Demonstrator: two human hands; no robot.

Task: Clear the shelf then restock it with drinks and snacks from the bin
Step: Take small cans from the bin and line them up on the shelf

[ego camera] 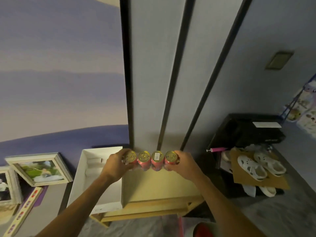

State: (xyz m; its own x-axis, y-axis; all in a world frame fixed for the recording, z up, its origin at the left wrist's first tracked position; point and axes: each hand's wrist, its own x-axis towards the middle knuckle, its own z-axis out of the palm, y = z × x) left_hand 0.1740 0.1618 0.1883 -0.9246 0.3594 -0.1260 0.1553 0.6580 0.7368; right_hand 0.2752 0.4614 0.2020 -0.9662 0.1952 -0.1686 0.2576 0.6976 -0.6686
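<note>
Several pink drink cans with gold lids stand in a tight row (150, 159) at the back of the pale wooden shelf top (159, 187), against the wall. My left hand (116, 165) wraps the leftmost can (130, 157). The rightmost can (171, 157) is gripped by my right hand (183, 165). Both hands press the row from its two ends. The two middle cans (144, 159) stand between them, untouched. The bin is not in view.
A white open box (89, 170) lies left of the shelf. Framed pictures (42, 168) lean at far left. Right of the shelf is a dark unit (246, 134) with white shoes on cardboard (259, 166). A red object (203, 230) shows at the bottom edge.
</note>
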